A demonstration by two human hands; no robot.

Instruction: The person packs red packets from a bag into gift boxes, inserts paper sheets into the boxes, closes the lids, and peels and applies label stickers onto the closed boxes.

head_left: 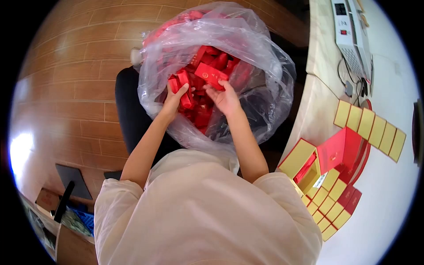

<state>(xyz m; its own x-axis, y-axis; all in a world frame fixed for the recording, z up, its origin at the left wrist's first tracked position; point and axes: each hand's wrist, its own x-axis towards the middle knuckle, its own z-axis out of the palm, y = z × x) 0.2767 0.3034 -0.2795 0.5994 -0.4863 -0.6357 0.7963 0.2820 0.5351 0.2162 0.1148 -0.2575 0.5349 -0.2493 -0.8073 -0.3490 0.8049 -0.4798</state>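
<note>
The left hand (173, 99) is closed around a bunch of red packets (186, 95) at the left inside the clear plastic bag (279, 79); the right hand (226, 99) grips a single red packet (210, 74) near its right end, printed face up, the thumb at that end; whether the other fingers lie beneath or just beside it, I cannot tell; more loose packets (202, 118) lie in the bag below both hands; to work well here, the left hand should press the bunch only firmly enough to stop it fanning out, since the packets look soft enough to crease; the right hand does best with a light hold near the edge, leaving the print unrubbed; square edges and matching faces would make the bunch easier to manage; wrists should clear the bag's crumpled rim, which could snag a packet.
</note>
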